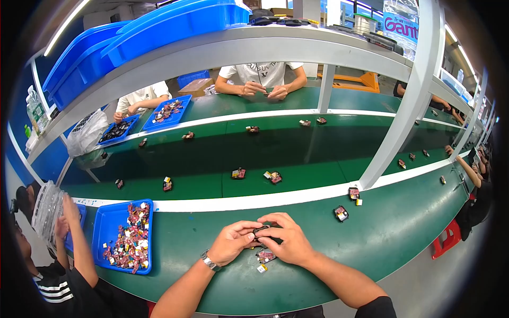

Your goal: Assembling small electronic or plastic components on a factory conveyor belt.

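Over the green bench [222, 297], my left hand [229, 245] and my right hand [290, 239] meet with bent fingers around a small black plastic piece [261, 231]. Fingers cover most of this piece, so its full shape is hidden. Just below them on the bench lies a small reddish circuit board [265, 256], with a little yellow-and-white block [262, 268] beside it. Farther right, two black pieces with reddish boards lie apart from my hands: one small assembly [341, 213] and another assembly [354, 193] near the white rail.
A blue tray [106, 225] of reddish boards stands at my left. Beside it a co-worker's hands [64, 217] hold clear plastic trays. Beyond the white rail [233, 202], a green conveyor belt [212, 186] carries scattered assemblies. A grey post [395, 132] rises at right; blue bins [175, 32] sit overhead.
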Demonstrator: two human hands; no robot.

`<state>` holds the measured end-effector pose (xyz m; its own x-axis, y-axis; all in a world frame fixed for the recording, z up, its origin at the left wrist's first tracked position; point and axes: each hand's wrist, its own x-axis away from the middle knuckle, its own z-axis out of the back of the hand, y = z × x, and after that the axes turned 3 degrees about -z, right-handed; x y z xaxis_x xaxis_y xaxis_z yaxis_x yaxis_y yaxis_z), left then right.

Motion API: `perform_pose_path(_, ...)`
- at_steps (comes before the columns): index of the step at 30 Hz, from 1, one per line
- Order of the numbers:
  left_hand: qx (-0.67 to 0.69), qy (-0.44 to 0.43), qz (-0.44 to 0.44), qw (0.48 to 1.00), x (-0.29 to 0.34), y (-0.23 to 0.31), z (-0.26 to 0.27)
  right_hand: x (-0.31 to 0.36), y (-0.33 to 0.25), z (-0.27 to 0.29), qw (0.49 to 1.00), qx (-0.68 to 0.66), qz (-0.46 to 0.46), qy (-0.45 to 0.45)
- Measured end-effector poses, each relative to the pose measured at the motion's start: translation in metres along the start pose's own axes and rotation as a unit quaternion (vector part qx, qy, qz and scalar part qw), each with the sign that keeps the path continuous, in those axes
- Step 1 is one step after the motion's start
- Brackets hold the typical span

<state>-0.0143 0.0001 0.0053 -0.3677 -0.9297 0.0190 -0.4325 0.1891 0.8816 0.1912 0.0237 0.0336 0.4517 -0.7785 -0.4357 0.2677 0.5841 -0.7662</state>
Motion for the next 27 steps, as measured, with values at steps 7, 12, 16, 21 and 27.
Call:
perform_pose_path(7,0.006,0.012,-0.001,1.0,-0.001,-0.001,-0.002,0.004,-0.003,-0.003,0.999,0.034,0.011,0.005)
perform_pose_path(12,0.019,0.009,-0.027,0.999,-0.001,-0.004,-0.003,0.003,-0.009,-0.003,0.999,0.03,0.03,0.013)
perform_pose_path(16,0.038,-0.003,-0.06,0.997,-0.001,-0.006,0.003,0.001,-0.019,-0.002,0.998,0.028,0.04,0.026)
perform_pose_path(21,0.054,-0.025,-0.066,0.996,-0.003,-0.006,0.002,0.003,-0.009,-0.007,0.993,0.062,0.065,0.071)
perform_pose_path(27,0.044,-0.012,-0.055,0.997,-0.003,-0.006,-0.001,0.003,-0.01,-0.007,0.994,0.053,0.061,0.08)
